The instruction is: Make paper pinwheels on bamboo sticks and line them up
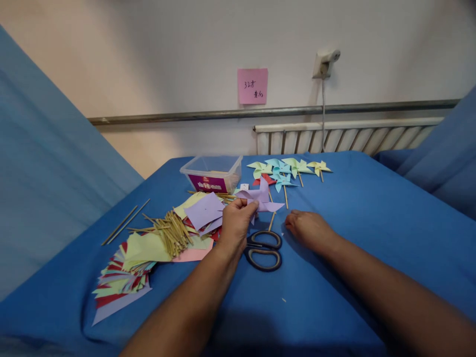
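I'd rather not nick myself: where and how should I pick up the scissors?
Probably grip the scissors by both handle loops, coming from the right with the right hand: the loops lie flat and exposed, ends facing that way, while the blades are hidden behind the left wrist.

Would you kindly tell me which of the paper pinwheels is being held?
The purple pinwheel, pinched in the left hand; the other pinwheels, red, blue, green and yellow, lie beyond it on the blue cloth.

Lilac pinwheel (264, 194); black-and-grey scissors (256, 246); plain blue tablecloth (360, 203); pink note (253, 87)
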Demonstrator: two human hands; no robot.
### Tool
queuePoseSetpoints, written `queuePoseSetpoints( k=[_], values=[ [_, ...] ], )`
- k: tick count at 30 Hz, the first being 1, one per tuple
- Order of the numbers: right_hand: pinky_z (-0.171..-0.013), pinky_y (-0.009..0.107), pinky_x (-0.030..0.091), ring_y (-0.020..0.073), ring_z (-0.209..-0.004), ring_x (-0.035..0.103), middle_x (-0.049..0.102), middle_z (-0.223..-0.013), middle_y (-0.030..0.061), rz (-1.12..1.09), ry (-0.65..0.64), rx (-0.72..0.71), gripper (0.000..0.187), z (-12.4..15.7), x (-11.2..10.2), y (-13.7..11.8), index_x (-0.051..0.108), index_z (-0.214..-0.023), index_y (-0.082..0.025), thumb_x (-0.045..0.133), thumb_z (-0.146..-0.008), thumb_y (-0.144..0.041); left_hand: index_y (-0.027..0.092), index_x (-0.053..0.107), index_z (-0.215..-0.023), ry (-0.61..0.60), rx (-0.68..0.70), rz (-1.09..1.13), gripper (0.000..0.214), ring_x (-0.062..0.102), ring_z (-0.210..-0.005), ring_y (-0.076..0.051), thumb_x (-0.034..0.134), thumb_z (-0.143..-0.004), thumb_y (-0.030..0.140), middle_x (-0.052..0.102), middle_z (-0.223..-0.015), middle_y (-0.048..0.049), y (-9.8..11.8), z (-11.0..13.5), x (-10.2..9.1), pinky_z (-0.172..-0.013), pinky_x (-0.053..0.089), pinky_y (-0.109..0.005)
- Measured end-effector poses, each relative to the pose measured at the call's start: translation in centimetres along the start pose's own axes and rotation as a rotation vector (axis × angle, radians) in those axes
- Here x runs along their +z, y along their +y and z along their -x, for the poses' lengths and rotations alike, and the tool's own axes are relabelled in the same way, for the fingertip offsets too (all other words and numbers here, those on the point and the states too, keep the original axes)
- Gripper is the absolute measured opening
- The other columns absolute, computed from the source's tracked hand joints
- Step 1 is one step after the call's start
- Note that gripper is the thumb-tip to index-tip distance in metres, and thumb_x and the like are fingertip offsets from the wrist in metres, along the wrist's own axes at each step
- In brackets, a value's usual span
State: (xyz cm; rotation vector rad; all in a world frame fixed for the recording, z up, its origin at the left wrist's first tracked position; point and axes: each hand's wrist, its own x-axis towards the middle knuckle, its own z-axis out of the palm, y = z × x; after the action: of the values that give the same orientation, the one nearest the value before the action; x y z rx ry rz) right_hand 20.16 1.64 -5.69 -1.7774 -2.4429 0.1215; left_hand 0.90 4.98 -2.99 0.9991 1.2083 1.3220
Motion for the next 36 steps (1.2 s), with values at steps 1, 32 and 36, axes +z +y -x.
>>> queuePoseSetpoints(
  k=[1,32,36],
  values=[
    [-0.067,0.03,0.045,0.0225,-0.08,0.069,0.074,-0.094,0.0106,-0.046,0.025,0.017,0.022,0.1,-0.1,0.2,0.072,-0.092,-0.018,0.05,-0.092,-0.02,0.014,0.064,-0.065,0.006,0.005,-0.011,0.024,0.051,-0.05,-0.01,0.08,-0.057,0.031,0.061,-0.057,-0.0002,0.0,0.0,0.0,-0.05,0.037,-0.022],
    [-0.066,0.028,0.049,0.0165,-0.07,0.065,0.073,-0.08,0.0025,-0.708,0.657,0.084,0.013,1.2,-1.0,-2.8,0.071,-0.083,-0.021,0.061,-0.088,-0.028,0.016,0.063,-0.059,-0.157,0.005,-0.073,0.02,0.04,-0.046,-0.008,0.079,-0.058,0.028,0.053,-0.051,0.0038,0.1,3.2,1.9,-0.046,0.028,-0.022],
    [-0.067,0.029,0.05,0.0168,-0.07,0.065,0.073,-0.08,0.0022,-0.704,0.667,0.069,0.013,1.2,-0.8,-2.7,0.07,-0.083,-0.022,0.061,-0.089,-0.029,0.016,0.063,-0.058,-0.156,0.0,-0.075,0.02,0.041,-0.045,-0.008,0.079,-0.058,0.028,0.052,-0.05,0.0042,0.1,3.2,2.0,-0.045,0.028,-0.022]
  ],
)
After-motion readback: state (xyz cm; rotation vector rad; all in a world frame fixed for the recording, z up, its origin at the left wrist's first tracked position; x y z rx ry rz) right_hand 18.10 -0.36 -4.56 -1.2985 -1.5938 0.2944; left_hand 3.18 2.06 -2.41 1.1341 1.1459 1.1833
